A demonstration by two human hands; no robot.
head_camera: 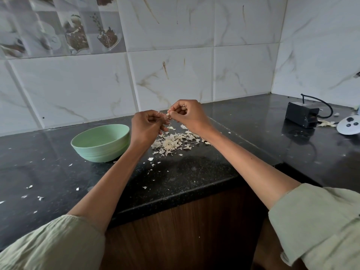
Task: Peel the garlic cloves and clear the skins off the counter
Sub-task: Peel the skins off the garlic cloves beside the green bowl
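Observation:
Both hands are raised above the black counter [194, 172], meeting over a small garlic clove [167, 116]. My left hand [146, 128] pinches the clove with curled fingers. From the other side, my right hand [188, 114] pinches its skin with the fingertips. Directly beneath the hands lies a pile of pale garlic skins [173, 143]. A light green bowl [101, 142] stands on the counter just left of my left hand; its inside is hidden from this angle.
Small skin flakes [29, 187] are scattered over the counter's left and front. At the right stand a black box with a cable [302, 116], a white round disc [349, 125] and more skins [327, 124]. Tiled walls close the back and right.

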